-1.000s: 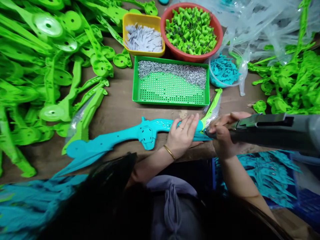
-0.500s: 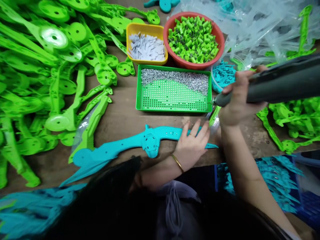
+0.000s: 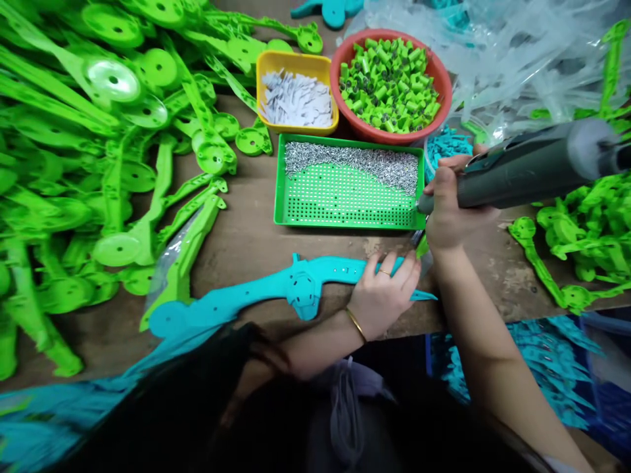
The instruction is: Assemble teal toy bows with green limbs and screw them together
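A long turquoise plastic part (image 3: 266, 287), shaped like a toy gun half, lies on the table in front of me. My left hand (image 3: 385, 289) rests across its right end, fingers curved over the far edge, covering that stretch. My right hand (image 3: 456, 213) is wrapped around a dark grey electric screwdriver (image 3: 527, 164), held slantwise above the table. The screwdriver's nose points left and down, by the right end of a green perforated tray (image 3: 315, 222). Silver screws (image 3: 345, 161) lie heaped along the tray's far side. A small green piece (image 3: 422, 247) shows just beyond my left fingertips.
Green plastic parts (image 3: 128, 249) are piled at left, more (image 3: 582, 223) at right. Behind the tray stand a yellow box (image 3: 298, 128) of white strips and a red bowl (image 3: 394, 136) of green pieces. Clear plastic bags (image 3: 522, 59) fill the back right. Turquoise parts (image 3: 542, 368) lie below the table edge.
My right hand has brought the screwdriver slightly left and lower, and its rear end has come into view. My left hand stays on the turquoise part. The whole view has shifted a little.
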`<state>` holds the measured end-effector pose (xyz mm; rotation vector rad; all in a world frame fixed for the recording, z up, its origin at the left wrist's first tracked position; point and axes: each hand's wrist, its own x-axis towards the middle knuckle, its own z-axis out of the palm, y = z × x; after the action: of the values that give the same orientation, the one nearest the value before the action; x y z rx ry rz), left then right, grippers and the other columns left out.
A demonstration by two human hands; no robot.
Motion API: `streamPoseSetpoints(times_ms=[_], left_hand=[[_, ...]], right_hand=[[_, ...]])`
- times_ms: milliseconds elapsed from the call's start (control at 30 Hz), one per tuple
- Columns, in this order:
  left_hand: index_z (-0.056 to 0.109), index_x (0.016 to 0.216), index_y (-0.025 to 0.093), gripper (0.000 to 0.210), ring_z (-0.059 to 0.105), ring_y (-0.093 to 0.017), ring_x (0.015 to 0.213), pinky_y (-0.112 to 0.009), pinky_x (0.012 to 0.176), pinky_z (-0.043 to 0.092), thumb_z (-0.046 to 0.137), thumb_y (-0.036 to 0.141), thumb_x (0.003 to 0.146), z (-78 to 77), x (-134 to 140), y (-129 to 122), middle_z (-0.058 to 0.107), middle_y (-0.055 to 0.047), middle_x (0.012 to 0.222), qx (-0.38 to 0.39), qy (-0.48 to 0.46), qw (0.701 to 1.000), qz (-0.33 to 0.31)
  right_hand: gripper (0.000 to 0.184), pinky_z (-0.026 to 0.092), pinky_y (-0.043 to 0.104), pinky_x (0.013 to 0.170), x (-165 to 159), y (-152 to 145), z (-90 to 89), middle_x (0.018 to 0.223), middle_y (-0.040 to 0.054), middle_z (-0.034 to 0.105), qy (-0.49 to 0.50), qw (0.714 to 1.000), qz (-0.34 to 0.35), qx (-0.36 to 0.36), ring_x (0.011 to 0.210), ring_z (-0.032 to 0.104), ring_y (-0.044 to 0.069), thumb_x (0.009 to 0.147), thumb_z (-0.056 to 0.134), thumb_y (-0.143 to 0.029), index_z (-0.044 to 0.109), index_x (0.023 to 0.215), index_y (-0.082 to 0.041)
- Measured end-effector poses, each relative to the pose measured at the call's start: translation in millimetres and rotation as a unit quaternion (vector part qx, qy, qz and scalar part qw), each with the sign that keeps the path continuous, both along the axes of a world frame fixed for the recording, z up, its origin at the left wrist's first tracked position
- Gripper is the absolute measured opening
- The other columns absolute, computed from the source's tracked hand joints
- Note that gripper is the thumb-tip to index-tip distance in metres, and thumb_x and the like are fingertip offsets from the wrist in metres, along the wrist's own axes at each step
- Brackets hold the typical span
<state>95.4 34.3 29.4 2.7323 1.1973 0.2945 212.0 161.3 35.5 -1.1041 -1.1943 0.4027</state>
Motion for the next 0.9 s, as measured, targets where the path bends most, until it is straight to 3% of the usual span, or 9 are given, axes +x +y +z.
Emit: streamPoseSetpoints(times_ms=[100,167,300,433,633,900], left_hand=[[0.048,0.138,0.016,0.051,0.051,-0.028,0.122,-0.046,0.102,0.044,0.048,0.042,0.094,0.8,-1,-5,0.048,-0.006,0.146,0.000,0.004,1.000,0.007],[0.049,0.138,0.016,0.052,0.051,-0.028,0.122,-0.046,0.103,0.043,0.050,0.042,0.093,1.7,-3,-8,0.049,-0.006,0.146,0.000,0.007,1.000,0.003],[0.048,0.138,0.016,0.059,0.051,-0.028,0.121,-0.046,0.102,0.044,0.059,0.045,0.088,2.6,-5,-13,0.048,-0.007,0.146,-0.007,0.013,1.000,-0.003],[0.048,0.138,0.015,0.061,0.051,-0.028,0.120,-0.045,0.102,0.044,0.061,0.045,0.087,2.0,-5,-12,0.049,-0.007,0.145,-0.010,0.017,1.000,-0.008],[0.047,0.140,0.015,0.063,0.051,-0.028,0.122,-0.046,0.101,0.044,0.061,0.046,0.087,3.4,-5,-11,0.048,-0.009,0.146,-0.014,0.034,0.999,-0.015],[0.051,0.137,0.014,0.058,0.053,-0.029,0.119,-0.046,0.098,0.046,0.058,0.046,0.089,1.8,-6,-9,0.051,-0.007,0.144,0.000,0.020,1.000,-0.016]], right_hand=[[0.032,0.047,0.026,0.045,4,-6,18.9,0.086,-0.0045,0.064,0.030,0.994,-0.032,0.104,0.047,0.054,0.008,0.080,0.067,-0.037,0.056,0.110,-0.030],[0.028,0.040,0.023,0.041,9,-18,34.7,0.084,-0.0055,0.064,0.057,0.987,-0.034,0.143,0.044,0.050,0.005,0.081,0.066,-0.032,0.058,0.109,-0.030],[0.026,0.039,0.023,0.038,21,-53,50.4,0.078,-0.0061,0.065,0.068,0.992,-0.030,0.105,0.041,0.048,0.005,0.078,0.068,-0.033,0.059,0.102,-0.026],[0.036,0.044,0.025,0.042,27,-75,40.8,0.080,-0.0054,0.067,0.068,0.996,-0.018,0.048,0.043,0.052,0.007,0.073,0.074,-0.034,0.056,0.103,-0.025],[0.031,0.046,0.024,0.045,27,-71,26.3,0.073,-0.0072,0.063,0.081,0.996,0.014,0.033,0.045,0.053,0.007,0.074,0.074,-0.030,0.058,0.100,-0.026],[0.034,0.051,0.024,0.047,21,-75,18.9,0.063,-0.0091,0.057,0.033,0.999,-0.022,-0.001,0.046,0.055,0.009,0.072,0.076,-0.039,0.059,0.099,-0.028]])
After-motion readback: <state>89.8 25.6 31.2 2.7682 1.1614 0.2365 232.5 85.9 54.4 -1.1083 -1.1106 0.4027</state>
